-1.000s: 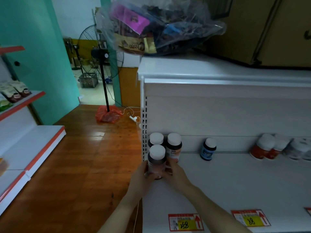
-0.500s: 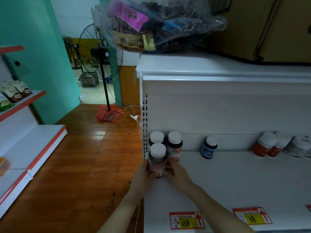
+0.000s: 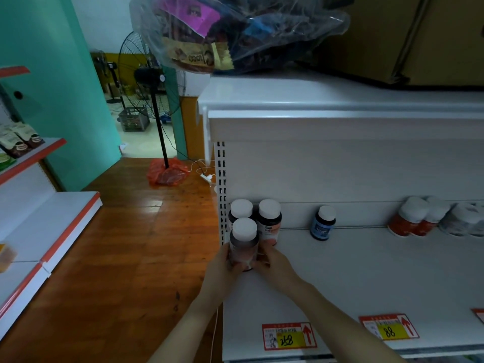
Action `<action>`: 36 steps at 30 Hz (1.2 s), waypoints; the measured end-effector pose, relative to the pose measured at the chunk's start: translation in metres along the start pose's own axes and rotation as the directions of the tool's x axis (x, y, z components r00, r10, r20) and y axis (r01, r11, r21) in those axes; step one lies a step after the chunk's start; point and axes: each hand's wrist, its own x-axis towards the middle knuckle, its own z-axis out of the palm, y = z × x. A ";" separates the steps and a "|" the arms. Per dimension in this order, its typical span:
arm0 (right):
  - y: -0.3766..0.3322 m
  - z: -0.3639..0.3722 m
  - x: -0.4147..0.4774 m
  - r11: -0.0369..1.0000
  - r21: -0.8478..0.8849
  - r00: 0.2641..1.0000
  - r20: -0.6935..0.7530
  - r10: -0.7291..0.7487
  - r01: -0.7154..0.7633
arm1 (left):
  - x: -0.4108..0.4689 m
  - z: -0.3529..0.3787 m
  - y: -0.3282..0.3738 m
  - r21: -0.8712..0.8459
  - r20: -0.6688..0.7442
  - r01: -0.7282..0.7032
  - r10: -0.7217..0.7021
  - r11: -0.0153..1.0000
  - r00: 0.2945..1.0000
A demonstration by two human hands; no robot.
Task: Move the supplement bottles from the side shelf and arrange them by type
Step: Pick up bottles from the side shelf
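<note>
L hand point(image 3: 222, 268) & R hand point(image 3: 272, 265) curled round dark white-capped plastic bottle point(image 3: 244, 244), two matching bottles point(image 3: 269, 221) just behind, small blue-label bottle point(image 3: 322, 224) off to R.

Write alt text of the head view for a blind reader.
The left hand and right hand grip a white-capped bottle at the left end of a shelf, in front of two similar bottles; a blue bottle stands apart.

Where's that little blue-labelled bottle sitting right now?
In the head view, the blue-labelled bottle stands alone against the white shelf's back panel, right of the three dark bottles at its left end and left of the red bottles.
</note>
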 end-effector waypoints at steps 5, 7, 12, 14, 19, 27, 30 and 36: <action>0.003 -0.007 -0.009 0.999 -0.028 0.997 -0.071 0.021 -0.023 | -0.015 -0.003 0.001 0.066 -0.021 0.032 -0.031 0.997 0.999; 0.007 -0.010 -0.016 0.999 -0.026 0.991 -0.131 0.031 -0.034 | -0.023 -0.004 -0.001 0.123 -0.062 0.052 -0.044 0.991 0.997; 0.010 -0.031 -0.039 1.000 -0.003 0.980 -0.196 0.027 -0.029 | -0.039 0.013 0.015 0.275 -0.044 0.001 0.012 0.961 0.999; 0.009 -0.048 -0.052 1.000 0.008 0.973 -0.230 0.017 -0.016 | -0.042 0.030 0.035 0.294 -0.014 -0.063 0.070 0.954 0.997; 0.027 -0.124 -0.110 0.999 0.029 0.937 -0.348 0.034 -0.025 | -0.047 0.106 0.107 0.211 0.031 -0.157 0.154 0.965 0.988; 0.114 -0.305 -0.276 0.995 -0.051 0.790 -0.612 0.037 -0.086 | -0.099 0.303 0.223 -0.109 0.220 -0.250 0.268 0.962 0.938; 0.144 -0.360 -0.335 0.987 -0.051 0.703 -0.708 0.072 -0.152 | -0.118 0.373 0.263 -0.160 0.338 -0.288 0.326 0.944 0.883; 0.199 -0.448 -0.418 0.977 0.046 0.537 -0.830 0.154 -0.210 | -0.138 0.500 0.331 -0.250 0.487 -0.349 0.429 0.903 0.761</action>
